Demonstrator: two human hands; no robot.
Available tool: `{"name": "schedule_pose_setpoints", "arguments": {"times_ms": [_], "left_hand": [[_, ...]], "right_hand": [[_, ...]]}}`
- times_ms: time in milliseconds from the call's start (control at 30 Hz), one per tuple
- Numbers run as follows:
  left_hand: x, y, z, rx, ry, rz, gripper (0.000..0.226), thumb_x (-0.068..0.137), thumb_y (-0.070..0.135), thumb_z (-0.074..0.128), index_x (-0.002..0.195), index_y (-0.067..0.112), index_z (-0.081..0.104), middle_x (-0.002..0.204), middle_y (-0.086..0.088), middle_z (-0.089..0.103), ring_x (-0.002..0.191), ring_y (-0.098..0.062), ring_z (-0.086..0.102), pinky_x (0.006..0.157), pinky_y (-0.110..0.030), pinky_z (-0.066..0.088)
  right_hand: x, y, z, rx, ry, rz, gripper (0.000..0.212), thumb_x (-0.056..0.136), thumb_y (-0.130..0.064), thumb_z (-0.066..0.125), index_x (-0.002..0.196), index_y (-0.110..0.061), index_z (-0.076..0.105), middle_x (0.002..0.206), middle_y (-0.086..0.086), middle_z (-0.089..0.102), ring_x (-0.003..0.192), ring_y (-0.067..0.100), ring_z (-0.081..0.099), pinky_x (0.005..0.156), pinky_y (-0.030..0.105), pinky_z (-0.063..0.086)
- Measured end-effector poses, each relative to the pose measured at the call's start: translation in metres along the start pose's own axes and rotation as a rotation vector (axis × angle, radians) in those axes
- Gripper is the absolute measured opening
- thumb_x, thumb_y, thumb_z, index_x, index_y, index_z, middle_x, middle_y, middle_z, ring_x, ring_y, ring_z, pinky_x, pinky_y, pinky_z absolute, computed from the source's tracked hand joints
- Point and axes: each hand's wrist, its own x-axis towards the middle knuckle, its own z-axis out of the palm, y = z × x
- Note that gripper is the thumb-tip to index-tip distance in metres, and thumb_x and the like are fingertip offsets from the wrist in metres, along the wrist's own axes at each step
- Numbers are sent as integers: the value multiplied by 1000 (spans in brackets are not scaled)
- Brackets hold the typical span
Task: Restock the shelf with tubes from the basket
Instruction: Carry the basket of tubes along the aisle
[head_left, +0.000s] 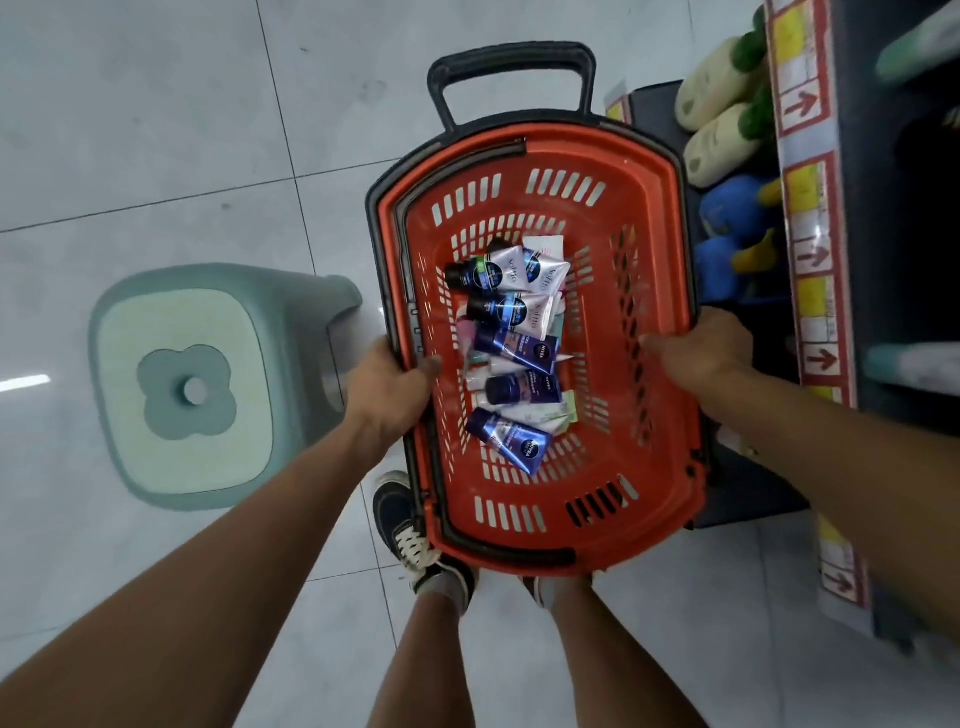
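An orange plastic basket with black rim and a black pull handle is held in front of me above the floor. Several tubes lie on its bottom, dark blue ones and white ones mixed. My left hand grips the basket's left rim, thumb inside. My right hand grips the right rim, fingers curled over the edge. The shelf runs along the right side, its edge lined with red and yellow price labels.
A pale green plastic stool stands on the tiled floor to the left. Cream, green and blue bottles lie on a lower shelf at the right. My feet in dark shoes are under the basket's near end.
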Motion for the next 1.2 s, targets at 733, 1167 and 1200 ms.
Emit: {"name": "schedule_pose_setpoints", "arguments": {"times_ms": [733,1167,1200], "left_hand": [[0,4,13,63,-1,3,61,90,24,79,143,21,49,121,6,70,109,-17,71,95,-47,60],[-119,80,-24,665,-34,123,57,97,57,61,139,19,53,133,-1,63,99,-12,56,91,-37,52],[-135,92,-29,693,-23,136,58,97,60,59,138,20,53,133,-1,64,101,-15,60,93,-39,53]], "right_hand": [[13,5,-4,-29,2,-26,44,88,-33,79,120,-7,65,118,15,70,103,34,68,82,33,52],[-95,-40,-83,-322,-112,-261,22,83,-41,59,80,-19,58,88,8,66,73,27,65,64,40,58],[-114,-51,-95,-352,-128,-293,20,86,-35,59,75,-20,53,87,8,66,73,27,65,63,38,56]]}}
